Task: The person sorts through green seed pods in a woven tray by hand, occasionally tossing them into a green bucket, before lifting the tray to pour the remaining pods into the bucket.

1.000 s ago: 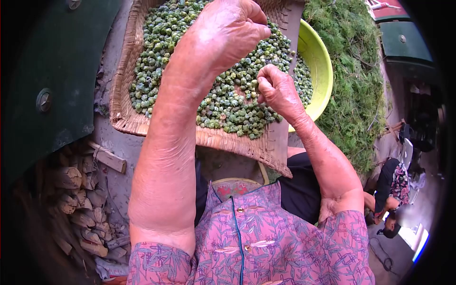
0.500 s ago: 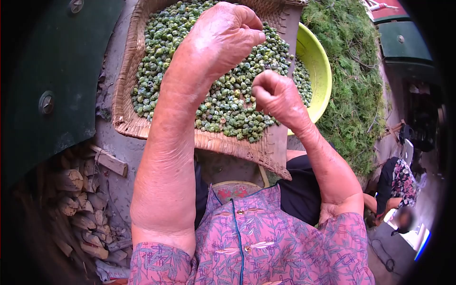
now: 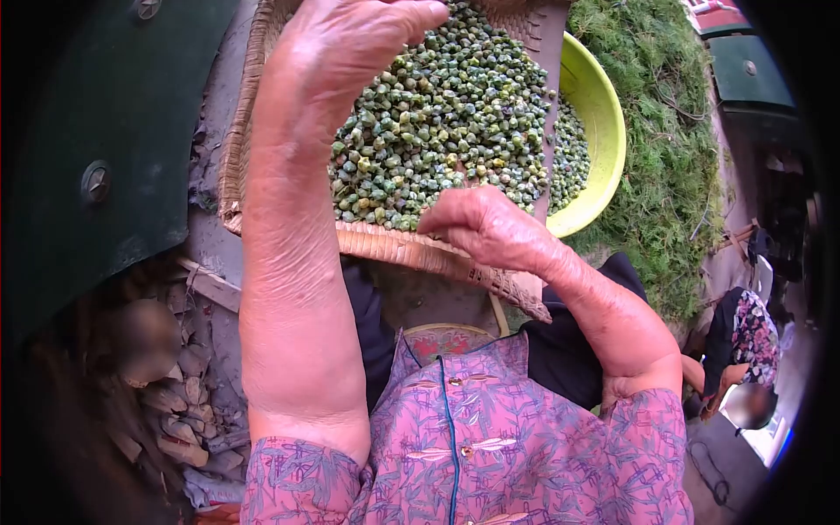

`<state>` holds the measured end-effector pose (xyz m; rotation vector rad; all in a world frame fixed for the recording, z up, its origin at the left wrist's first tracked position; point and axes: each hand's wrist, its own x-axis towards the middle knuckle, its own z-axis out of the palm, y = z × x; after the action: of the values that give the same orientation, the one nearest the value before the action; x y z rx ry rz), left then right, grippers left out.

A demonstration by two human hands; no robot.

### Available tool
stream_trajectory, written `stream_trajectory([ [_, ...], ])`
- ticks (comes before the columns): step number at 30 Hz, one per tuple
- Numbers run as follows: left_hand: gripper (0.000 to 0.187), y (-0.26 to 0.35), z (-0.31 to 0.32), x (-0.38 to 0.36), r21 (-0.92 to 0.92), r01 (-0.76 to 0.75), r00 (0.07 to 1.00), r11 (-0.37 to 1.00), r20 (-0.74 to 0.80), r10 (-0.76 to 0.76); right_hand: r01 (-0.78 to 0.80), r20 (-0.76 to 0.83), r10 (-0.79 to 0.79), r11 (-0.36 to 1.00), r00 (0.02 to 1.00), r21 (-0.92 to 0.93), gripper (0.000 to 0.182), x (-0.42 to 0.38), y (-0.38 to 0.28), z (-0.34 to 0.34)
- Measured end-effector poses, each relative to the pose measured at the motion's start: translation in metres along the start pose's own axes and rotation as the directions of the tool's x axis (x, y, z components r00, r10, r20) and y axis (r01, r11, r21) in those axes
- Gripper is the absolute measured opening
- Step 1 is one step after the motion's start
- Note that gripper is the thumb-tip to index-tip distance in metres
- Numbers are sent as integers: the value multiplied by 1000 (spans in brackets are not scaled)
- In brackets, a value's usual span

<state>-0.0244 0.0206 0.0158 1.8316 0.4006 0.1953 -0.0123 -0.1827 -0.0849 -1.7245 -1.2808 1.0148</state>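
A woven winnowing basket (image 3: 385, 242) holds a thick layer of small, knobbly green cones (image 3: 464, 96). My left hand (image 3: 354, 44) hangs over the far left part of the cones, cut off at the top edge of the view. Its fingers are bent; whatever they hold is hidden. Low over the near rim of the basket, my right hand (image 3: 490, 226) has its fingers curled down and together at the edge of the cones. I cannot make out whether a cone is in them. More cones lie in a yellow-green basin (image 3: 604, 140) on the right, partly under the basket.
A heap of feathery green sprigs (image 3: 665, 175) lies right of the basin. Split firewood (image 3: 188, 411) is stacked at the lower left, below a dark green metal panel (image 3: 96, 114). Another person in a floral top (image 3: 757, 337) is at the far right.
My left hand has moved up and to the left over the cones. My right hand has come down and left to the near rim. The view has shifted slightly.
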Motion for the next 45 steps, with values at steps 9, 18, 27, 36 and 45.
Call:
stream_trajectory([
  [9, 14, -10, -22, 2, -408, -47, 974, 912, -220, -49, 51, -373, -100, 989, 923, -139, 12, 46, 3, 36],
  [18, 12, -19, -38, 0, -454, -35, 979, 890, -194, -60, -11, -217, -67, 941, 974, -339, 13, 46, -1, 44],
  [27, 12, -19, -51, -3, -457, -49, 977, 888, -208, -54, -219, -320, 85, 886, 943, -409, 19, 13, 22, 25],
  [36, 10, -23, -65, 0, -476, -30, 973, 879, -217, -85, -161, -620, -57, 943, 782, -290, 12, 25, 35, 24],
  [45, 9, -20, -60, 10, -424, 55, 964, 904, -214, -159, -263, -677, 106, 955, 729, -134, 14, 4, 38, 30],
])
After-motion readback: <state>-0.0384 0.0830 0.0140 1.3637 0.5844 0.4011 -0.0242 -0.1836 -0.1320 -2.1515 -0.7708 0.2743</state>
